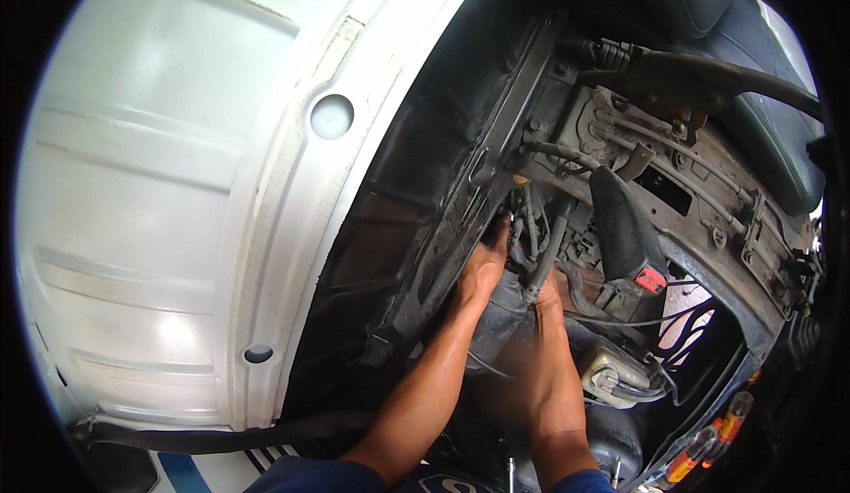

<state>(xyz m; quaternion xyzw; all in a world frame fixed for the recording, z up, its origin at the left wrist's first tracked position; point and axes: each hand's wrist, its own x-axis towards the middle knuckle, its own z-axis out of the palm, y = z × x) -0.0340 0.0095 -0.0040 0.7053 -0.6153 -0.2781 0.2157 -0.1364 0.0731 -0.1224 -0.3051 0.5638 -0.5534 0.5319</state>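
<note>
Both of my bare hands reach deep into a dark, dirty vehicle compartment. My left hand (483,269) is beside the long metal rail, fingers drawn together and pointing up among thin hoses and wires; whatever sits at the fingertips is too small to make out. Close on its right is my right hand (546,291), mostly covered by a thick grey rubber hose (552,249) that runs down in front of it. The fingers of that hand are hidden. Under both wrists lies a dark rounded part (500,307), dimly lit.
A white ribbed panel (142,201) fills the left. To the right, a black seat-belt buckle (624,227) with a red button juts out near a dark seat (784,147). Lower right are a whitish reservoir (611,376) and screwdrivers with orange-yellow handles (733,418).
</note>
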